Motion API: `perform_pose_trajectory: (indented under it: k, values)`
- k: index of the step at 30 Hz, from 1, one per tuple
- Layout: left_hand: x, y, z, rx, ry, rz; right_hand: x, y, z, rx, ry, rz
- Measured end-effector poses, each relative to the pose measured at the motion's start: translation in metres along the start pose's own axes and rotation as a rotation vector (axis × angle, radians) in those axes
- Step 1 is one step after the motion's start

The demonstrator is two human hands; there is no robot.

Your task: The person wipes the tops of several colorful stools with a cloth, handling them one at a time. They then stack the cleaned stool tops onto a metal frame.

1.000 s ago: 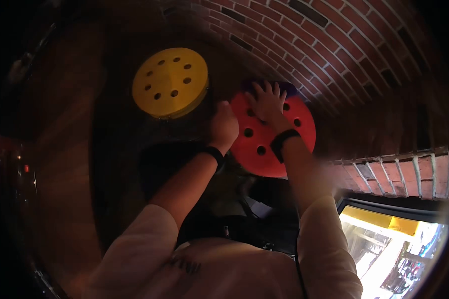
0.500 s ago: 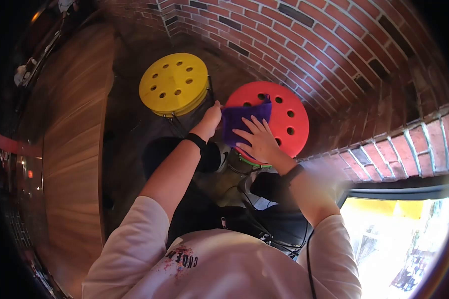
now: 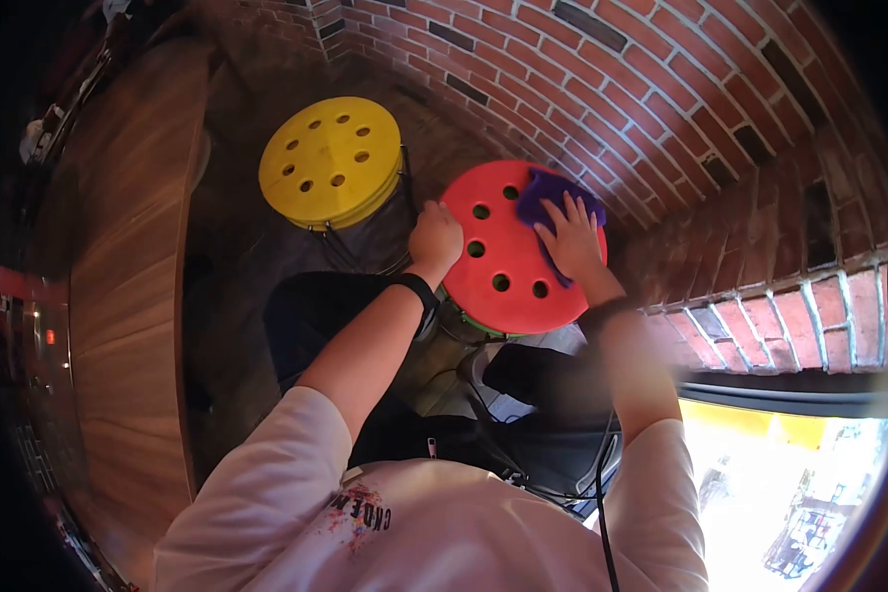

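Note:
A red round stool seat (image 3: 508, 286) with several holes stands in front of me. My right hand (image 3: 570, 237) lies with fingers spread on a purple cloth (image 3: 538, 207), which is bunched over the seat's right upper side. At the seat's left edge is my left hand (image 3: 437, 239), its fingers curled against the rim. Whether those fingers grip the rim is partly hidden. A black band circles my left wrist.
To the upper left stands a stack of yellow round stools (image 3: 331, 163) with holes. A wooden table top (image 3: 128, 296) runs along the left. The brick wall (image 3: 602, 109) rises behind the red seat, and a bright window (image 3: 789, 493) is at lower right.
The purple cloth and my right hand have moved right across the red seat. My left hand has let go of the cloth and now closes at the seat's left edge.

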State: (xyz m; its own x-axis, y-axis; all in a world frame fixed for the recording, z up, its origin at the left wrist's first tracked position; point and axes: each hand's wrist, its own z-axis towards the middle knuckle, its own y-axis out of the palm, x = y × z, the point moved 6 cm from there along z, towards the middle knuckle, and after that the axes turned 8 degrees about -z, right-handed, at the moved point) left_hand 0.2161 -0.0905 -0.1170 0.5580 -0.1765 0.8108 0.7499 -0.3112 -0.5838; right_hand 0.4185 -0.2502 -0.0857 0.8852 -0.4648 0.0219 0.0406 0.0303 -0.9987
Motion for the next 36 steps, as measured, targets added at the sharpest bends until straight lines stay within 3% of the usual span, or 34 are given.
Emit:
perform_pose_trajectory:
  k: [5, 8, 14, 18, 29, 33, 36]
  values:
    - [0.008, -0.004, -0.004, 0.075, 0.026, 0.096, -0.030, -0.001, 0.053, -0.071, 0.110, -0.003]
    - [0.004, -0.004, -0.003, 0.087, 0.066, 0.078, -0.052, -0.003, 0.046, -0.058, 0.023, -0.019]
    - [-0.001, -0.002, -0.002, 0.067, 0.026, 0.062, -0.078, -0.019, -0.051, 0.008, -0.255, 0.075]
    - [0.001, -0.005, -0.006, 0.077, 0.046, 0.024, -0.060, -0.036, -0.109, -0.047, -0.367, 0.118]
    - [0.002, -0.005, -0.005, 0.061, 0.010, -0.026, 0.036, -0.006, -0.039, 0.112, -0.020, 0.035]
    - [0.000, -0.002, -0.004, 0.123, 0.069, -0.009, 0.024, -0.007, -0.001, 0.013, 0.089, -0.064]
    - [0.002, -0.005, -0.005, 0.118, 0.065, -0.028, -0.004, -0.003, 0.022, -0.015, 0.046, -0.089]
